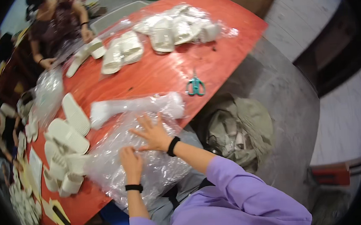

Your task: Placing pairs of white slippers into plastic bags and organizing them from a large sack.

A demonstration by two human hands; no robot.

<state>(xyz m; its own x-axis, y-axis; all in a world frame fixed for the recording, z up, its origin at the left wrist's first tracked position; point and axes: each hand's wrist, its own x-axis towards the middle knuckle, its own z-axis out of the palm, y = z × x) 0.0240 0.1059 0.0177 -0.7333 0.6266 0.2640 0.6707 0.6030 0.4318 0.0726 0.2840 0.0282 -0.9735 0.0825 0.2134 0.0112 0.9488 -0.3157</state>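
Note:
A heap of clear plastic bags (pixel 104 159) lies at the near edge of the red table, partly over my lap. My right hand (pixel 153 133) rests on the heap, its fingers spread wide. Just beside it, my left hand (pixel 131 160) has its fingers curled down and closed on the plastic; the exact grip is partly hidden. Beyond my hands lies a long bundle of folded clear bags (pixel 134 107). Several white slippers (pixel 68 135) are piled to the left of the plastic, some loose and some stacked.
Green-handled scissors (pixel 195 86) lie near the right edge of the red table (pixel 161 74). Bagged white slippers (pixel 162 34) stand at the far side. Across the table a person (pixel 55 33) handles slippers and plastic. An open sack (pixel 254 124) stands on the floor to the right.

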